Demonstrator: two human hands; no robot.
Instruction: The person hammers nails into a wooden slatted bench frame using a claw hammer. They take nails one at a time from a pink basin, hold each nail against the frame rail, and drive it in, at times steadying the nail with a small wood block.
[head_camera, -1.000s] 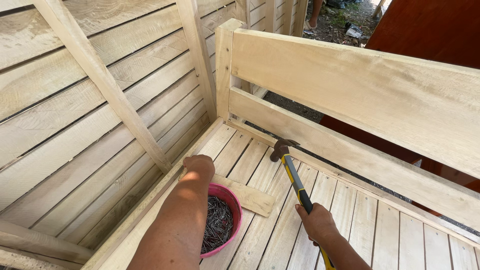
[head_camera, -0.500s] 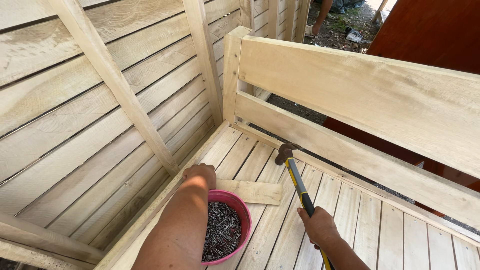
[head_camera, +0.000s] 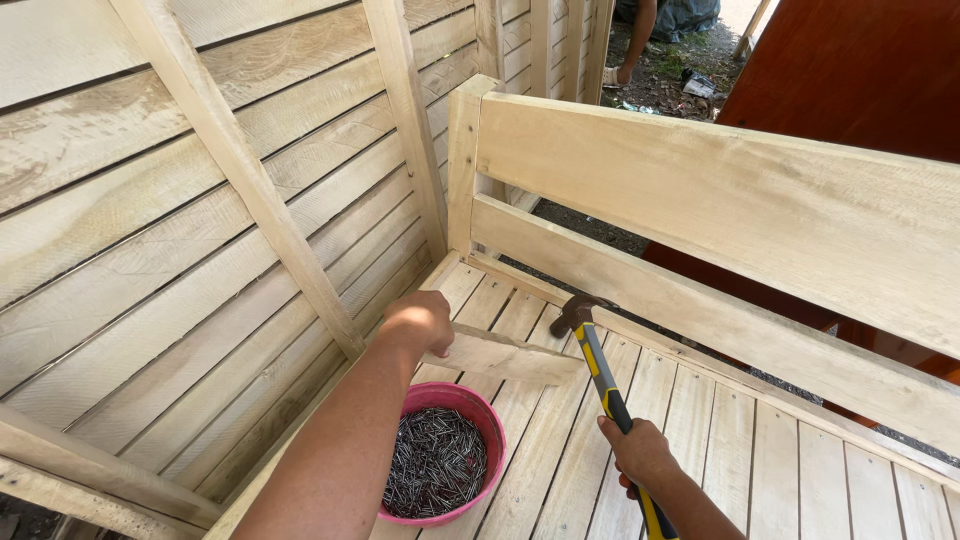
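My left hand (head_camera: 418, 322) grips the near end of a short loose wooden board (head_camera: 510, 355) that lies across the slatted plank floor (head_camera: 720, 430). My right hand (head_camera: 636, 452) is closed on the yellow and black handle of a claw hammer (head_camera: 598, 365). The hammer's head hovers just past the board's far end, close to the low rail. Below my left forearm stands a pink bowl (head_camera: 488, 420) filled with dark nails (head_camera: 432, 465).
A slatted wooden wall (head_camera: 180, 230) with a diagonal brace rises on the left. Two horizontal rails (head_camera: 720, 215) on a corner post close the far side. Behind them stands a red-brown panel (head_camera: 860, 70). Another person's arm (head_camera: 636, 35) shows at the top, over dirt ground.
The view has tilted, so everything sits lower in the frame. My left hand stays on the short board and the hammer stays raised near the rail.
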